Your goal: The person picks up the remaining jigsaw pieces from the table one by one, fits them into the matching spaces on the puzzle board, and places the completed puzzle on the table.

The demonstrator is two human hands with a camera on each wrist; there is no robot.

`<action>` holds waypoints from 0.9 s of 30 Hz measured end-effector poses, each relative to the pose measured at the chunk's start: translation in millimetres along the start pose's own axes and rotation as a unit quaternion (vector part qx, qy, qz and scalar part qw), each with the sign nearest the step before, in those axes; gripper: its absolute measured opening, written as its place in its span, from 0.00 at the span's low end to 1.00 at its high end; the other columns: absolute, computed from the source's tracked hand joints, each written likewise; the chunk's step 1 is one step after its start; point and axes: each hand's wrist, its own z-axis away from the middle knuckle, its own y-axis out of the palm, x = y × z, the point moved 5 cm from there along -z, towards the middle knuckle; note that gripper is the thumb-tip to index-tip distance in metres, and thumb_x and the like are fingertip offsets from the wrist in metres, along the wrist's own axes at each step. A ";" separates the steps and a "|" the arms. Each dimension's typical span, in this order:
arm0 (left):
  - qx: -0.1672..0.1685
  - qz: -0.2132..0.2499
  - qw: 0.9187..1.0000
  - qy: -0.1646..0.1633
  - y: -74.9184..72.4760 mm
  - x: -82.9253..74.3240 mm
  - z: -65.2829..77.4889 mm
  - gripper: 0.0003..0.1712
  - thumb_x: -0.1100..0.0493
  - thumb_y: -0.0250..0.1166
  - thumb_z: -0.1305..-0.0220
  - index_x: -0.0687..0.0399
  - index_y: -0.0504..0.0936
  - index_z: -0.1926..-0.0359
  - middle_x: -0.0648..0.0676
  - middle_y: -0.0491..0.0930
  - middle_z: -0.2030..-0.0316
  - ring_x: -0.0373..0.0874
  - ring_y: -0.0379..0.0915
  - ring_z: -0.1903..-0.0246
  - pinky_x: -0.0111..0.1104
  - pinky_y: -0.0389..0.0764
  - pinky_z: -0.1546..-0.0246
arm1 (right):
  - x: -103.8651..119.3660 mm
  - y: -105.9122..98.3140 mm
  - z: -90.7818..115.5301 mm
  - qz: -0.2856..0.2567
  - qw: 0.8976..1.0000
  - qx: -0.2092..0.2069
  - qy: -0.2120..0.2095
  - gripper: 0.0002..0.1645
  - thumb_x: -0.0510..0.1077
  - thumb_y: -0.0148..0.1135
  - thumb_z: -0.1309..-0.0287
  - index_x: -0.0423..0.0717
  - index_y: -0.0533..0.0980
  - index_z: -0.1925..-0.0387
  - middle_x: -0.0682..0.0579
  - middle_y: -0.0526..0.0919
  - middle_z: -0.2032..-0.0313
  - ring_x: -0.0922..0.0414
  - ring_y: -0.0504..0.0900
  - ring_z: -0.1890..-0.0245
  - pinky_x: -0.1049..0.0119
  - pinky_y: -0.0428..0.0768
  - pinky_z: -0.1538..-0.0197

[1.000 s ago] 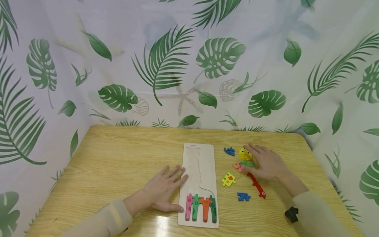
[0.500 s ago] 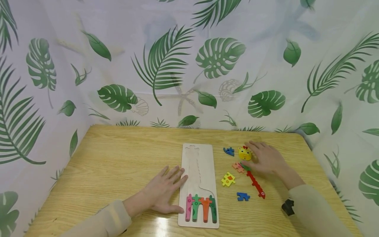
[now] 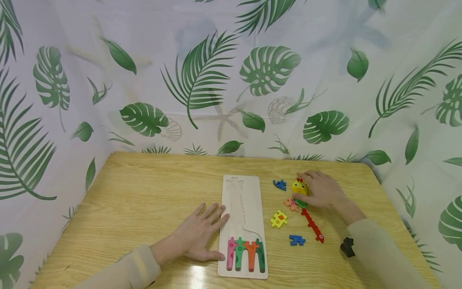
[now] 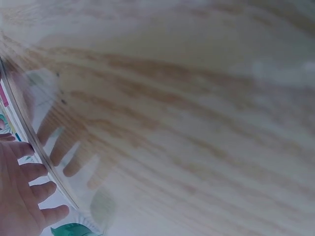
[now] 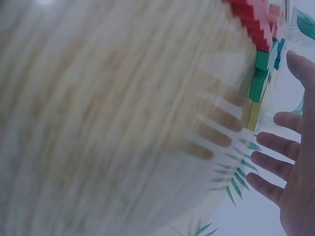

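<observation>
Plainly, a wood-grained table bears a flat, pale board with a carved recess. The left hand lies at its left edge, fingers straight and spread, gripping nothing. The right hand, fingers extended and apart, holds nothing over loose pieces right of the board: a jagged red strip, a yellow animal head, and a green piece, its thick side visible only from the right wrist.

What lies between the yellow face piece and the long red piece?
Between the face piece and the red piece, the head view shows a green piece, partly hidden by the right hand.
</observation>
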 end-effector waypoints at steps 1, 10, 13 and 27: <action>0.000 0.000 1.000 0.000 0.5 -0.1 -0.2 0.65 0.10 0.41 0.39 0.47 0.53 0.15 0.57 0.53 0.16 0.56 0.50 0.16 0.55 0.60 0.18 | -0.3 0.1 -0.5 0.001 1.000 0.001 0.000 0.55 0.79 0.56 0.35 0.44 0.68 0.23 0.35 0.77 0.31 0.32 0.75 0.32 0.30 0.75 0.32; 0.000 0.009 1.000 -0.001 3.2 -1.1 -0.3 0.64 0.11 0.42 0.38 0.48 0.53 0.15 0.58 0.52 0.15 0.56 0.49 0.16 0.55 0.59 0.18 | -1.0 3.6 -5.3 0.010 1.000 0.005 -0.001 0.53 0.78 0.56 0.35 0.44 0.70 0.25 0.34 0.78 0.34 0.33 0.77 0.34 0.33 0.76 0.33; 0.003 0.011 1.000 -0.002 3.3 -1.4 -0.4 0.64 0.11 0.42 0.38 0.48 0.52 0.15 0.58 0.51 0.15 0.55 0.49 0.16 0.54 0.59 0.17 | -0.2 3.8 -5.9 0.002 1.000 0.004 0.003 0.53 0.77 0.58 0.35 0.44 0.70 0.25 0.33 0.78 0.34 0.33 0.77 0.34 0.33 0.76 0.32; 0.012 0.020 1.000 -0.003 2.5 -1.6 0.1 0.64 0.12 0.42 0.37 0.48 0.52 0.15 0.58 0.51 0.15 0.55 0.50 0.16 0.54 0.61 0.18 | 1.9 5.0 -12.1 0.011 1.000 0.014 0.006 0.47 0.73 0.61 0.35 0.43 0.74 0.29 0.34 0.79 0.37 0.34 0.77 0.35 0.34 0.78 0.34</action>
